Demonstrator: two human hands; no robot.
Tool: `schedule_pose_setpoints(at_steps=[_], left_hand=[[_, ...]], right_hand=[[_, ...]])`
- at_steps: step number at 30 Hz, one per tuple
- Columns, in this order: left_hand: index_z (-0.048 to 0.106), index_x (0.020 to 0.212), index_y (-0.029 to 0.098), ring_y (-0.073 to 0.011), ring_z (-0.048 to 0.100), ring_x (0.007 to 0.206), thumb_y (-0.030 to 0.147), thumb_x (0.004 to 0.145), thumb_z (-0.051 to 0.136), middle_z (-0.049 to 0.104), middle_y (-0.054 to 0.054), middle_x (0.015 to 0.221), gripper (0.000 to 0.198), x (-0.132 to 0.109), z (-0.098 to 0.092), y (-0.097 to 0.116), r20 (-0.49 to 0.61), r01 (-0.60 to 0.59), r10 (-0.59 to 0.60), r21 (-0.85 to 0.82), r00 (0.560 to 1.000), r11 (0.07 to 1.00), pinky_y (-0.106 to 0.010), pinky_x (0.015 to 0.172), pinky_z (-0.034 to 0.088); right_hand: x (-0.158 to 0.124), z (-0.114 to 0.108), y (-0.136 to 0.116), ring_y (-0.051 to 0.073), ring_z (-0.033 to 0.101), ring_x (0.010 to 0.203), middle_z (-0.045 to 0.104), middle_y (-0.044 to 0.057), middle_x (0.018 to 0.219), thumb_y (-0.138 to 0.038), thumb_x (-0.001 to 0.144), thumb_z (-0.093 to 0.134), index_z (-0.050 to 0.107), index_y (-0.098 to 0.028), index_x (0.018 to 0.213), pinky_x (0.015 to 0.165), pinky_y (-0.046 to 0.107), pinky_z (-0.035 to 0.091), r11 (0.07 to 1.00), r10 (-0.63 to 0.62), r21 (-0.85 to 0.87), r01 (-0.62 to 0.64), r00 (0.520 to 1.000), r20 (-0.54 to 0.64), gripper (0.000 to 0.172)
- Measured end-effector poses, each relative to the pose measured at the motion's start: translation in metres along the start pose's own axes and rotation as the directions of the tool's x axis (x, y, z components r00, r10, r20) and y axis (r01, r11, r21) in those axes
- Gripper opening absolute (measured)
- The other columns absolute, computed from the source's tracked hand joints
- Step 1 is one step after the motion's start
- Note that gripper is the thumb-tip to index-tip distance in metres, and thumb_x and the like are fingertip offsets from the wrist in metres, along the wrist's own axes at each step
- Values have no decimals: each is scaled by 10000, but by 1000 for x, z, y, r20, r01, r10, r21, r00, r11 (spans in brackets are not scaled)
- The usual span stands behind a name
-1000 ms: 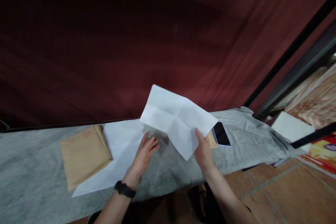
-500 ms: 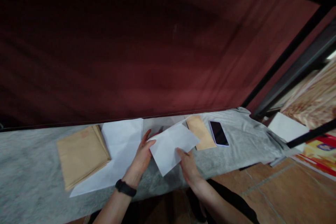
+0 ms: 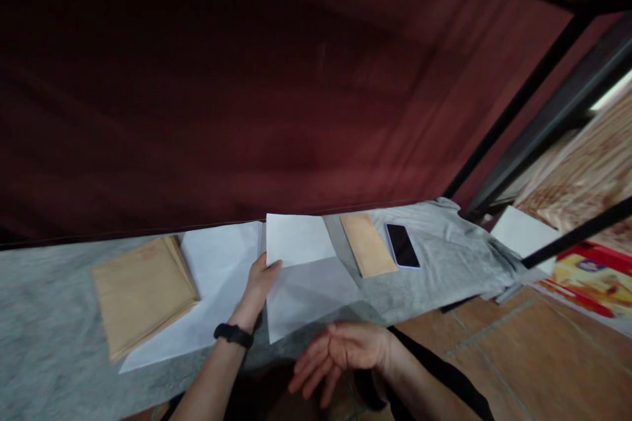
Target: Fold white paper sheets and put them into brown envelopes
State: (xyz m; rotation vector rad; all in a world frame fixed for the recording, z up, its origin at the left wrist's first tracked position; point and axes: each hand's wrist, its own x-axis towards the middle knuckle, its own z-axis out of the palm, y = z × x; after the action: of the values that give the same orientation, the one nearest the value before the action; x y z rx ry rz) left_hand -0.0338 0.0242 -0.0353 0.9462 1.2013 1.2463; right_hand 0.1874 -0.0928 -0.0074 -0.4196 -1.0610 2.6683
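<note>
A white sheet of paper (image 3: pixel 309 286) with a crease across its middle is spread open over the grey cloth. My left hand (image 3: pixel 259 283), with a black band on the wrist, pinches its left edge near the crease, thumb on top. Below the sheet's lower edge, my right hand (image 3: pixel 340 358) is held palm up with fingers spread, holding nothing and apart from the paper. Left of the sheet lie more white paper (image 3: pixel 222 270) and, partly over it, a stack of brown envelopes (image 3: pixel 145 296). A single brown envelope (image 3: pixel 368 247) rests to the right of the sheet.
A phone (image 3: pixel 403 247) lies right of the single envelope. The grey cloth (image 3: pixel 459 250) covers a narrow surface against a dark red fabric wall (image 3: pixel 296 112). Black metal bars (image 3: pixel 518 105) stand at right. A red and yellow box (image 3: pixel 592 276) is beyond, above the tiled floor (image 3: pixel 513 348).
The folded white sheet has been opened out. My right hand has let go of it and moved down toward me, turning palm up. My left hand still grips the left edge.
</note>
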Motion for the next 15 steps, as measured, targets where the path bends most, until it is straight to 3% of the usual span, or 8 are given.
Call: schedule_pose_setpoints(at_steps=[1,3,4,6,8,10,13,15], left_hand=[[684,1021,110,-231,707,756,303,616,771,764,-75,881,457,2,-1,-3,7,-9,9,29,1000,1000,-328,702,563],[682,1021,121,-248,713,794,301,630,744,765,-76,889,435,8,-3,-8,-11,-35,37,126,999,991,-337,709,572],[681,1024,128,-254,715,816,294,640,728,765,-75,894,422,11,-4,-10,-26,-48,54,188,998,981,-342,716,576],[675,1045,142,-262,716,864,271,661,694,766,-74,925,405,17,-6,-14,-50,-68,88,311,995,948,-351,751,581],[664,1082,151,-262,714,906,247,681,669,763,-80,982,412,22,-7,-16,-52,-85,114,397,992,914,-362,807,576],[647,1133,158,-259,710,940,238,695,664,756,-84,1041,445,25,-7,-16,-43,-109,141,432,989,895,-370,863,562],[612,1225,172,-264,694,1008,236,705,687,739,-84,1115,530,23,-4,-12,-36,-151,187,451,982,879,-379,944,527],[591,1277,187,-277,678,1053,230,706,708,723,-88,1158,585,19,-2,-7,-60,-165,221,488,973,857,-387,992,496]], right_hand=[[-5,-1,-2,325,681,1080,648,280,1256,-738,789,592,668,-75,1132,801,421,556,999,-27,-24,27,999,28,750],[-13,-4,-11,304,707,1001,706,246,1153,-729,792,598,691,-96,1049,805,425,558,982,-186,-40,184,980,-65,689],[-15,-8,-16,285,714,971,720,221,1128,-727,824,560,694,-113,1032,822,430,557,955,-296,-71,288,940,-173,662],[-15,-16,-26,255,700,1015,711,174,1181,-673,913,471,686,-155,1086,918,445,532,869,-493,-274,412,764,-416,587],[-8,-25,-31,248,624,1189,648,131,1324,-580,961,466,649,-209,1228,1063,467,446,750,-631,-605,267,563,-534,492],[4,-36,-28,253,479,1364,543,99,1461,-504,963,518,566,-252,1372,1165,486,334,522,-732,-850,-71,474,-489,483],[23,-49,-11,279,265,1493,331,92,1605,-425,976,530,429,-247,1496,1215,520,232,126,-779,-900,-418,520,-351,559],[33,-56,0,293,243,1500,274,88,1625,-441,989,513,395,-263,1516,1213,536,231,-23,-766,-855,-519,558,-318,569]])
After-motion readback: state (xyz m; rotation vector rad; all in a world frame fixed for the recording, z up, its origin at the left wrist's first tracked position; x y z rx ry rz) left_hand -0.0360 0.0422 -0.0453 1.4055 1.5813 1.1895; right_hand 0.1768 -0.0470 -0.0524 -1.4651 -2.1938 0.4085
